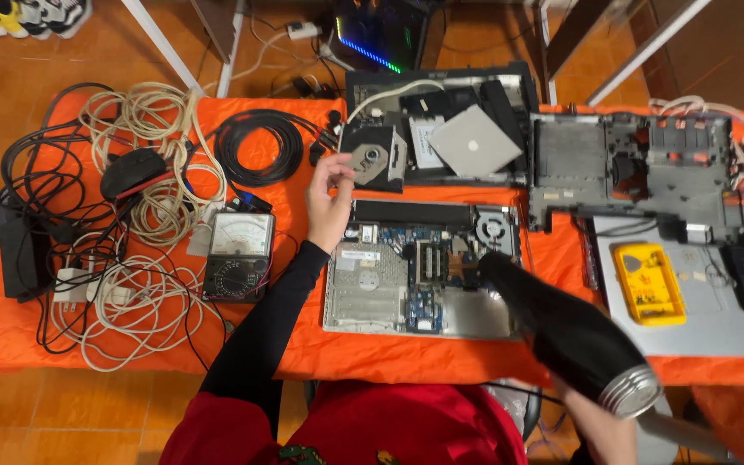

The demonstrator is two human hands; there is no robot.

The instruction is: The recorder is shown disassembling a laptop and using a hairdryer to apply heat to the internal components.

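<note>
An opened laptop base (372, 293) with its bare circuit board lies on the orange table cover (303, 344). My right hand (600, 426) grips a black hair dryer (566, 331), whose nozzle points at the copper heat sink (462, 258) beside the round fan (494, 231). My left hand (331, 200) hovers above the board's upper left corner with the fingers loosely curled and nothing in them. It is close to an optical disc drive (374, 160) lying just behind.
An analog multimeter (238, 256) sits left of the board. Tangled white and black cables (131, 215), a mouse (131, 172) and a power adapter (23, 258) fill the left side. A stripped laptop chassis (630, 168) and a yellow screw box (647, 282) are at the right.
</note>
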